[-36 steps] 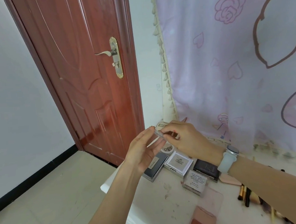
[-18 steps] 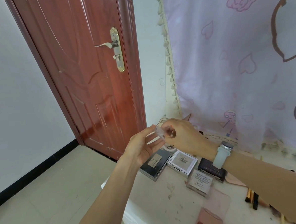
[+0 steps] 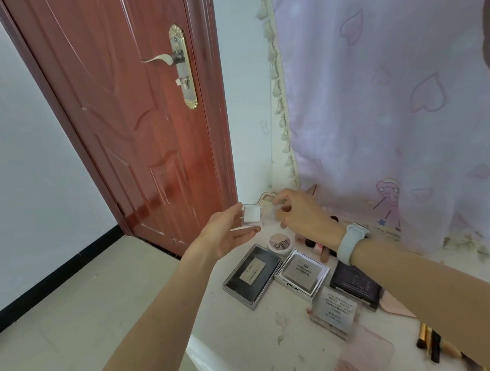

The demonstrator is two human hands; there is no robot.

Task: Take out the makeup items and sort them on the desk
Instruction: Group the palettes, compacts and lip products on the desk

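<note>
My left hand (image 3: 226,232) holds a small clear square case (image 3: 251,214) with a white pad inside, above the desk's far left corner. My right hand (image 3: 300,216), with a pale watch on its wrist, has curled fingers just right of the case; whether it pinches a clear part of it I cannot tell. On the white desk (image 3: 247,337) below lie a black palette (image 3: 252,276), a silver square compact (image 3: 302,273), a round white jar (image 3: 280,242), a dark palette (image 3: 356,286) and a clear labelled box (image 3: 336,311).
A red-brown door (image 3: 136,114) stands left of the desk. A pink curtain (image 3: 391,104) hangs behind it. Brushes (image 3: 431,343) lie at the right edge, with a pink flat item (image 3: 363,358) near the front. More small makeup pieces (image 3: 319,246) sit under my right wrist.
The small clear case has turned so its flat white face shows, and my right hand has drawn slightly right of it. The camera has tilted down and closer.
</note>
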